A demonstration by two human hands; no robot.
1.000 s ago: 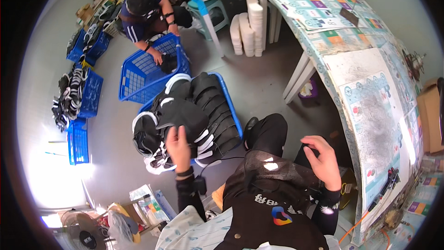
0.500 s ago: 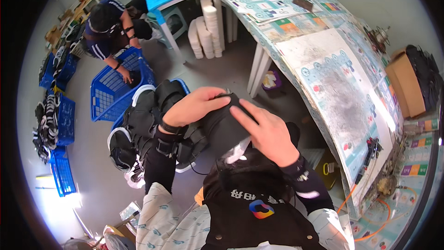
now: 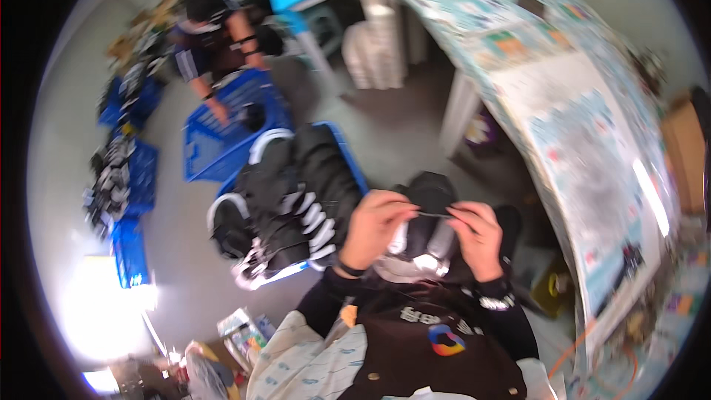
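Note:
A black cap-like item (image 3: 431,189) sits in front of my body, its lower part between my hands. My left hand (image 3: 374,230) and my right hand (image 3: 478,237) are closed in pinches at either side of it. A thin pale strand (image 3: 429,215) runs between their fingertips across the black item; its exact kind is blurred. Beneath lies something shiny and whitish (image 3: 429,263) over my dark apron (image 3: 415,326). Left of my left hand stand nested rows of black items with white edges (image 3: 278,185), looking like stacked caps, in a blue basket (image 3: 342,152).
At the far left a co-worker (image 3: 211,37) bends with both hands at another blue basket (image 3: 198,144). More blue crates (image 3: 141,178) hold dark goods along the left wall. A long patterned table (image 3: 503,81) stands at my right, with a tool (image 3: 629,259) and cable.
My fingers have gone from lying on the black item to pinching a thin strand between them. The black item sits lower, and the whole view has shifted, placing the surroundings farther right.

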